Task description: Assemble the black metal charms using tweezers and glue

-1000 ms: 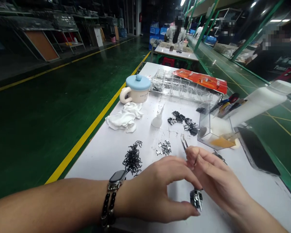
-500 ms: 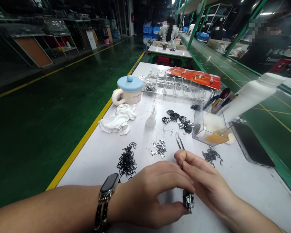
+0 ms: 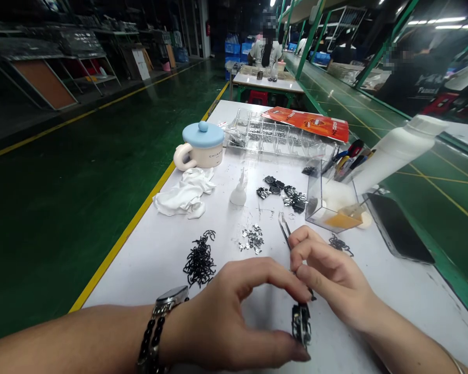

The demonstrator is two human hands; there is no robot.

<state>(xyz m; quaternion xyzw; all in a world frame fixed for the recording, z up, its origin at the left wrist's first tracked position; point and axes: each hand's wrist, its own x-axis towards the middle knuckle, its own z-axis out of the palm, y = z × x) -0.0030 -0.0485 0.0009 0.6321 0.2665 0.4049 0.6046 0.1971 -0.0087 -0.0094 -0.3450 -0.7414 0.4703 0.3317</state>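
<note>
The left hand (image 3: 230, 322) is curving narrowly around a dark metal part (image 3: 301, 324), gripping it between thumb and forefinger above the desk (image 3: 132, 272), while the right hand (image 3: 329, 272) is pinching steel tweezers (image 3: 284, 234) just beside it.

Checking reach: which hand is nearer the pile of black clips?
Left: the left hand is just right of the black clip pile, not touching; the right hand is farther right.

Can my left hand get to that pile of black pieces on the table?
Probably yes. The black pieces lie just ahead of your left hand, with nothing in the way. The hand seems busy around a small metal part, so it would likely have to leave that first.
</note>
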